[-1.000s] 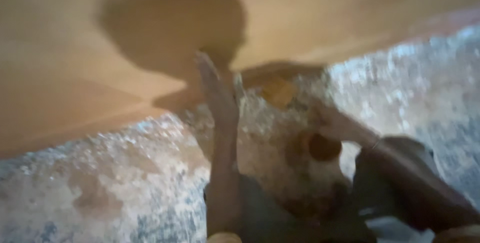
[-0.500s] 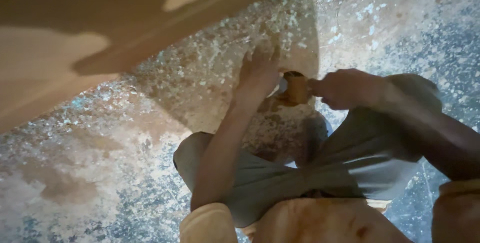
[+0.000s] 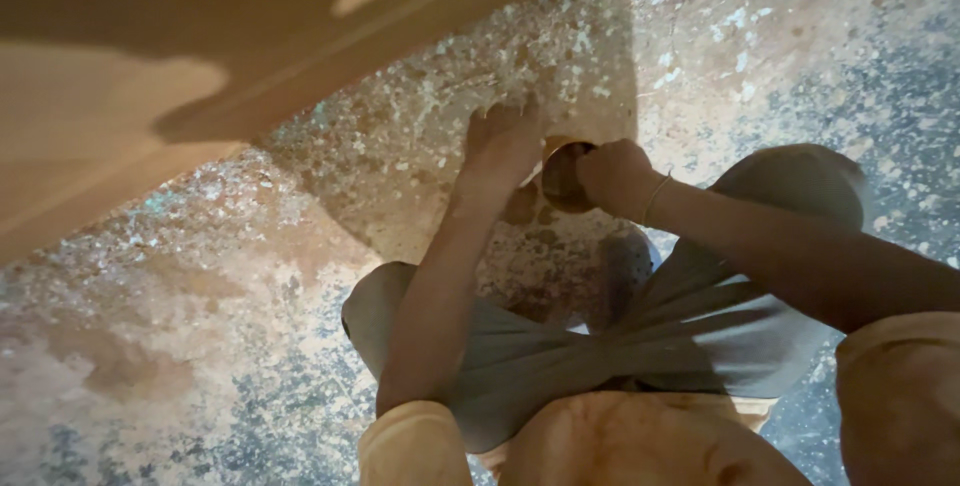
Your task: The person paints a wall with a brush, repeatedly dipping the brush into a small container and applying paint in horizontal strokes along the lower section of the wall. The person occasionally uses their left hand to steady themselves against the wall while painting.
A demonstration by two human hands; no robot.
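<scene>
- Nearest to me, at the bottom edge of the view, are my pale orange sleeves point(image 3: 415, 441) and my bent knees in grey trousers point(image 3: 640, 346); I am crouched low over the ground.
- My left arm runs straight up the middle. My left hand point(image 3: 500, 146) lies open, fingers spread, flat on the speckled floor point(image 3: 200, 346).
- My right arm comes in from the right edge, a thin bangle point(image 3: 655, 196) at the wrist. My right hand point(image 3: 615, 171) is closed in a fist around a small round brown object point(image 3: 562, 174); its exact kind is too dim to tell.
- That object sits between my two hands, touching the right one and just beside the left, low to the floor in front of my knees.
- The floor is rough and paint-flecked, with open room to the left and right of my hands.
- Farthest away, a smooth tan board point(image 3: 110, 116) crosses the upper left, its long edge slanting down to the left; shadows fall across it.
</scene>
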